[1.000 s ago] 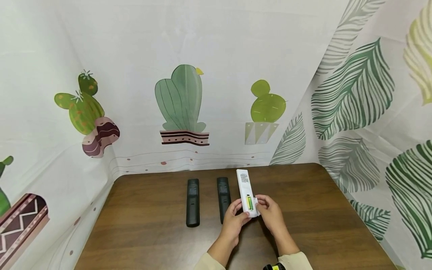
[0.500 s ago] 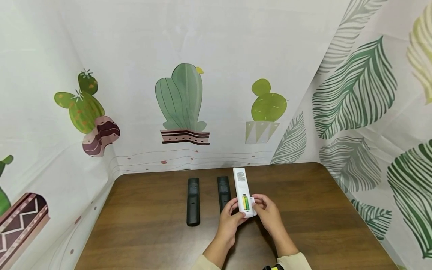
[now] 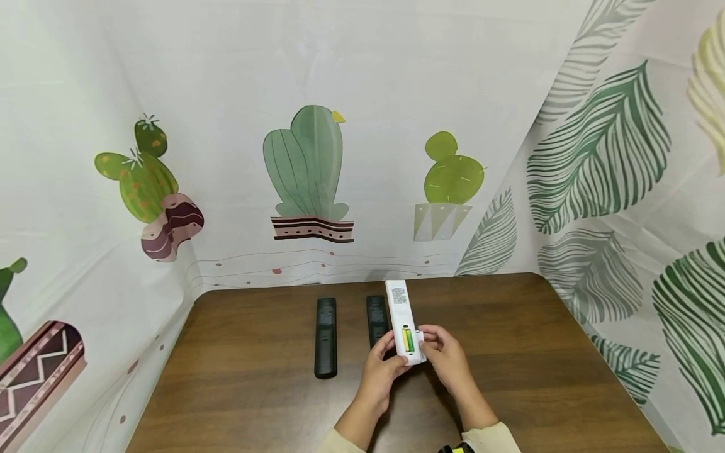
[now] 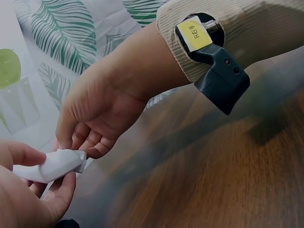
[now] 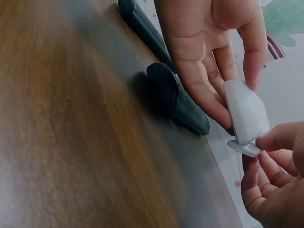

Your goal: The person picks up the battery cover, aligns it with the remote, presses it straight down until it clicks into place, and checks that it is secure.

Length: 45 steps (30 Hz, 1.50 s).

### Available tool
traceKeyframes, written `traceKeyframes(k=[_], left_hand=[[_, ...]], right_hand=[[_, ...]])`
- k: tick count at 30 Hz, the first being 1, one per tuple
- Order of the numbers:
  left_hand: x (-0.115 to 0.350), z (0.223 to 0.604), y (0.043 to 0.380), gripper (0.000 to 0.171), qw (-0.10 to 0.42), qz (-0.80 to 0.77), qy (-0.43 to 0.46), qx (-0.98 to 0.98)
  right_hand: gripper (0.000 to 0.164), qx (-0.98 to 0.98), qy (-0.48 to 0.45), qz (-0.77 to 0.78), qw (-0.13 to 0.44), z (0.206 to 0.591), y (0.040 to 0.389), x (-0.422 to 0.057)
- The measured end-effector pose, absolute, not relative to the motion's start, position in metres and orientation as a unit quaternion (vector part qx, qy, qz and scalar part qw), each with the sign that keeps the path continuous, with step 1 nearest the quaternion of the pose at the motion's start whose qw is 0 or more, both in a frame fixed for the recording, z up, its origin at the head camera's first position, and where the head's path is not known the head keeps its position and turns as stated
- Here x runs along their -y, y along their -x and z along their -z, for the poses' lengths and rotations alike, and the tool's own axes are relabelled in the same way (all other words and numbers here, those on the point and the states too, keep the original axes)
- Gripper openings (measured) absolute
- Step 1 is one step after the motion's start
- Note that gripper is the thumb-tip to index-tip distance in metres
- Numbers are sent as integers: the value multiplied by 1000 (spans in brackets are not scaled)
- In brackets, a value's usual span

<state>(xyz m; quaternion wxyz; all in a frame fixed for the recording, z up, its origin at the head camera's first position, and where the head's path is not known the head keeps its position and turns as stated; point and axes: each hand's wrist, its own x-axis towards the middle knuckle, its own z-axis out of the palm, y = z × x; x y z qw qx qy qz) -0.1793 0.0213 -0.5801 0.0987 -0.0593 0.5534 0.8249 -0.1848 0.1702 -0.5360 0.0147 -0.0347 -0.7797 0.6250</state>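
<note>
A white remote control (image 3: 399,314) is held back side up above the table, its far end tipped toward the wall. Two green-and-yellow batteries (image 3: 408,340) show in its uncovered compartment. My left hand (image 3: 376,372) grips the remote's near end from the left, thumb on the near corner and fingers along the side. On the right edge, my right hand (image 3: 447,357) pinches a small white battery cover (image 3: 420,337) between thumb and fingers. In the right wrist view the cover (image 5: 244,147) sticks out just past the remote's end (image 5: 248,111).
Two black remotes lie on the brown wooden table (image 3: 255,390): one (image 3: 325,340) left of the hands, another (image 3: 377,318) beside the left hand and partly hidden by it. A white cloth with cactus and leaf prints (image 3: 385,94) hangs behind the table.
Both hands have shifted left with the white remote, which now overlaps the nearer black remote's edge. The cover stays pinched at the right side.
</note>
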Motion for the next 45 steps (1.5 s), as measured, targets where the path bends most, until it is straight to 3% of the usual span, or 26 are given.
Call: traceKeyframes(k=[11,45], left_hand=[[-7,578,175,74,112,-837,51,-534],[20,579,173,67,113,-864,35,-490]], right_hand=[[29,784,27,-620,26,566,195,-166],[32,751,10,-658,48,549,193,-156]])
